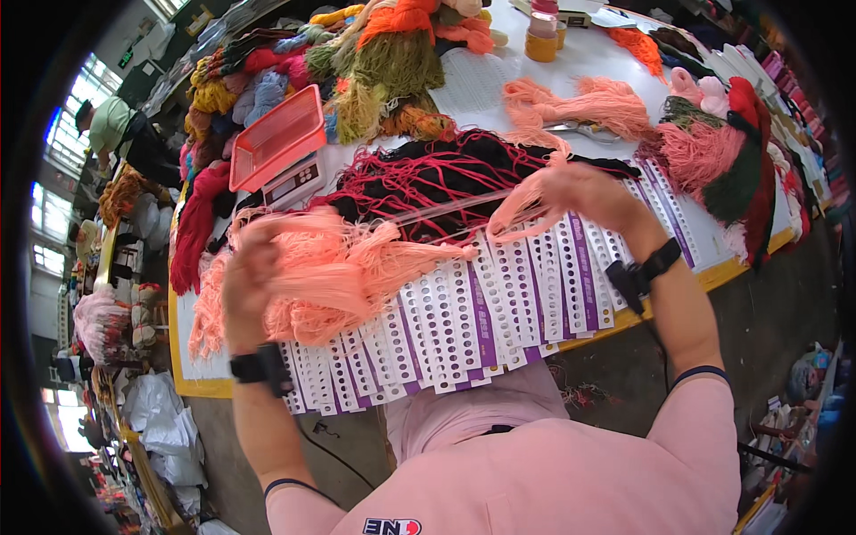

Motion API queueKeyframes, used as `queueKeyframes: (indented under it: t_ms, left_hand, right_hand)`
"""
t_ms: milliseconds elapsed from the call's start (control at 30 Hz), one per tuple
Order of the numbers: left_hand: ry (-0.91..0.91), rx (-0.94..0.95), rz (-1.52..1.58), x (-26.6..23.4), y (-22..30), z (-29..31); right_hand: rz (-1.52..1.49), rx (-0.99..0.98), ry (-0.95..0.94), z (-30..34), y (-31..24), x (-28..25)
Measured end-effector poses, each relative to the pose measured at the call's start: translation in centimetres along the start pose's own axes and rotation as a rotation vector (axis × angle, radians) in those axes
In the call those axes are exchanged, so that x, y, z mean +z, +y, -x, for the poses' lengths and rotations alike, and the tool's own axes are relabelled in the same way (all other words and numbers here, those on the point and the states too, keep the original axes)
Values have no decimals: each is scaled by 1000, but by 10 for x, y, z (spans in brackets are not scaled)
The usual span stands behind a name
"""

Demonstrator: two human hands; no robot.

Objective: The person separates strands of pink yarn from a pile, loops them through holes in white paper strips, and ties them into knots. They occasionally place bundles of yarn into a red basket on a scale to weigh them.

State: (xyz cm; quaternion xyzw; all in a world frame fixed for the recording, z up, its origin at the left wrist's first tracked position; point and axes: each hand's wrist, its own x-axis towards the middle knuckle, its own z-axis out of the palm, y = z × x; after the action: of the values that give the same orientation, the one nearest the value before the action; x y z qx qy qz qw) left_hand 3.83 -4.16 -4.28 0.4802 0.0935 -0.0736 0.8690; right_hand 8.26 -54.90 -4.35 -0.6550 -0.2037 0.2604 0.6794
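My right hand (596, 193) is closed on a looped bundle of peach yarn (519, 212), held above the fanned cards. From it a few thin, taut strands run left toward my left hand (251, 278). Motion smears that hand, so its fingers cannot be made out; it is over the left side of a large heap of peach yarn (325, 278). White and purple cards with rows of punched holes (459, 316) lie overlapped along the table's near edge. Just beyond them stretches a pile of black and dark pink yarn (437, 178).
Beyond the dark pile are a red plastic tray (279, 138) on a scale (294, 181), scissors (584, 131) and more peach yarn (580, 102). Coloured skeins (392, 67) crowd the far left; others (713, 147) lie right. Another person (125, 134) stands at far left.
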Motion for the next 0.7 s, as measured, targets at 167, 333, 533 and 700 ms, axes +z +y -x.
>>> queueKeyframes:
  t_ms: [167, 333, 533, 700]
  left_hand:
    - [523, 660, 160, -186, 133, 35]
    - [-480, 263, 218, -49, 79, -13]
    - [-476, 60, 90, 160, -63, -5]
    - [-487, -100, -80, 98, -59, -36]
  right_hand:
    - [1621, 587, 610, 53, 22, -160]
    - [1743, -250, 605, -26, -23, 11]
    - [1106, -954, 352, -90, -88, 131]
    - [-761, -359, -92, -62, -68, 36]
